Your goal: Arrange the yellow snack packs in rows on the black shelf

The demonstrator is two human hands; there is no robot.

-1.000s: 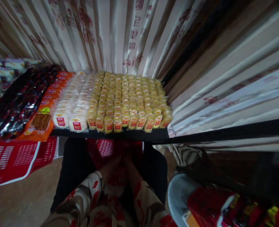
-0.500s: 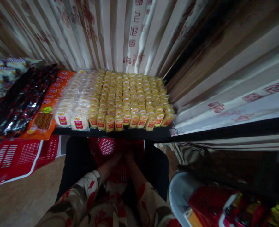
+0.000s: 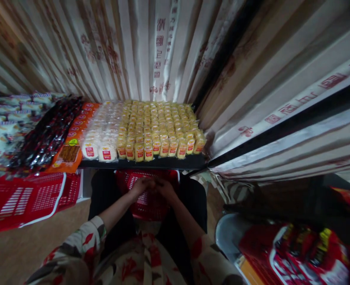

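My left hand [image 3: 142, 185] and my right hand [image 3: 164, 187] meet over a red plastic basket [image 3: 147, 213] between my knees, just below the shelf edge. Their fingers are drawn together and look closed; what they hold, if anything, is too dark to make out. Above them, on the black shelf [image 3: 163, 163], stand rows of small yellow wrapped cakes [image 3: 160, 126]. White wrapped rice crackers [image 3: 103, 126] are lined up to their left.
Orange snack packets [image 3: 74, 136], dark shiny packets [image 3: 47, 134] and white wrapped snacks [image 3: 2, 118] lie further left. Below them are more red baskets [image 3: 29, 198]. At right, a grey tub [image 3: 231, 233] stands by red packages [image 3: 305, 253]. Pleated curtains [image 3: 145, 47] hang behind the shelf.
Both hands have risen out of the darkness under the shelf edge and now show above the basket, close together. The camera view has shifted slightly, moving the shelf goods in the picture.
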